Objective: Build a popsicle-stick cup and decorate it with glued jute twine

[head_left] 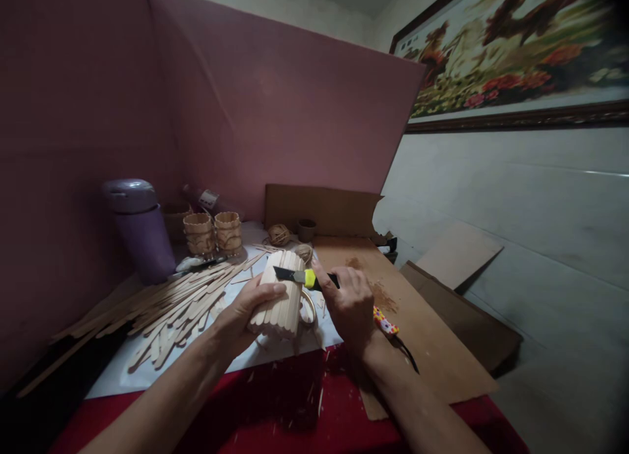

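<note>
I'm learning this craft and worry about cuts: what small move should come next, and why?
I'd probably have the left hand lower its thumb along the stick-covered cylinder, since the knife in the right hand has its blade across it, just above the thumb tip in this view.

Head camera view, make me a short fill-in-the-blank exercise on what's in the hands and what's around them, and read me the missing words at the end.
1. The knife is in the person's ____ hand.
2. The other hand holds a ____-covered cylinder, its outside made of flat wooden strips standing side by side.
3. The body of the tall bottle is coloured ____.
4. The cloth at the table's near edge is coloured ____.

Missing words: right; stick; purple; red.
</note>
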Tool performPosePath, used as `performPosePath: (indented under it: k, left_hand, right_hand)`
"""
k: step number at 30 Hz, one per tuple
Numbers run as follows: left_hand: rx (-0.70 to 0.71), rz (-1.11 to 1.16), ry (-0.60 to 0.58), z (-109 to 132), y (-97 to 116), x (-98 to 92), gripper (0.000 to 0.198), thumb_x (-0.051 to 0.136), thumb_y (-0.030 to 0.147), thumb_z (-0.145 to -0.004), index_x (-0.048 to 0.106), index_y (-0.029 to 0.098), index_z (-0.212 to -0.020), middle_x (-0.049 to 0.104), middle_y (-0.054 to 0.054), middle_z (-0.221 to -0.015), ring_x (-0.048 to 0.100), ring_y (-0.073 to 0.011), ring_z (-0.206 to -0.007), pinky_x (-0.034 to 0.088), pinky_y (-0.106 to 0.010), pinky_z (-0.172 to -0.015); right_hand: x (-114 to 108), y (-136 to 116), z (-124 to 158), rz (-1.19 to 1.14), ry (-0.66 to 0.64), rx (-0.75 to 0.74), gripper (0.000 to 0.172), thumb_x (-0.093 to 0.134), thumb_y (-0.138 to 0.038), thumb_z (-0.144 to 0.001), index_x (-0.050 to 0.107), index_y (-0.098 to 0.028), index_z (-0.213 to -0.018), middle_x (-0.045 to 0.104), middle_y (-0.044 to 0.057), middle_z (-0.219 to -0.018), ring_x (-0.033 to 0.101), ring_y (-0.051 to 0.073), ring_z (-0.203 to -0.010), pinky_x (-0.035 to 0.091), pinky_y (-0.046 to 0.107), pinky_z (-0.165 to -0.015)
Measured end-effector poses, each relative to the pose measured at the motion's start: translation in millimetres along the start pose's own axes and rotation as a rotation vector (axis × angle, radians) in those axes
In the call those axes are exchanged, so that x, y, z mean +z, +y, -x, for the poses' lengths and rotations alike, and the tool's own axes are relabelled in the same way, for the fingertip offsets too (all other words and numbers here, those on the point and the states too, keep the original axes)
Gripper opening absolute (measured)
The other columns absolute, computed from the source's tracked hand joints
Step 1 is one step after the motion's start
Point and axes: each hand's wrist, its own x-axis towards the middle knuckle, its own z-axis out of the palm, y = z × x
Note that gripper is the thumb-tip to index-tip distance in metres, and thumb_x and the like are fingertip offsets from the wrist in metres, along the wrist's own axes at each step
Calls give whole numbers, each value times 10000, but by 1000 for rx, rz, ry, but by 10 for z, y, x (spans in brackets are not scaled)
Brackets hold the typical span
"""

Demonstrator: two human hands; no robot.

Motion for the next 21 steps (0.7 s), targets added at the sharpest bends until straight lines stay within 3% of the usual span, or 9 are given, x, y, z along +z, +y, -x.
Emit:
performPosePath:
  k: [3, 6, 8, 15, 21]
  left_hand:
    - [-10, -17, -9, 35, 33, -12, 336, 753, 273, -637, 569, 161, -894, 662, -35, -675, 632, -196, -549, 533, -300, -451]
    - [18, 3, -130, 71, 86, -19, 458, 753, 273, -633, 572, 154, -1037, 687, -58, -756, 663, -215, -631, 556, -315, -539]
    - [50, 20, -186, 80, 112, -18, 500, 747, 274, -642, 561, 157, -1091, 693, -66, -792, 670, -221, -666, 560, -317, -568]
    - [110, 18, -204, 54, 111, -43, 526, 737, 262, -659, 551, 161, -1140, 694, -101, -918, 664, -221, -710, 565, -319, -582]
    - [191, -5, -173, 25, 123, -21, 499, 740, 226, -654, 583, 158, -1123, 699, -95, -920, 663, -215, -748, 548, -284, -618]
  right_hand:
    - [91, 140, 15, 33, -36, 67, 498, 442, -137, -955, 398, -261, -1435, 582, 56, -802, 470, 201, -733, 313, 327, -660]
    - [141, 315, 9, 115, -12, 357, 424, 441, -186, -968, 486, -236, -1387, 525, 21, -653, 412, 183, -607, 247, 312, -575]
    - [114, 337, -12, 70, 11, 476, 395, 450, -253, -976, 513, -217, -1365, 568, 37, -717, 456, 185, -655, 272, 307, -596]
    - [-132, -57, -24, -287, 33, 275, 462, 397, -323, -992, 395, -215, -1442, 579, 43, -792, 486, 201, -725, 322, 315, -648]
    - [-200, -118, -3, -223, -7, 95, 535, 410, -226, -971, 292, -227, -1493, 595, 63, -834, 473, 211, -739, 304, 335, -659]
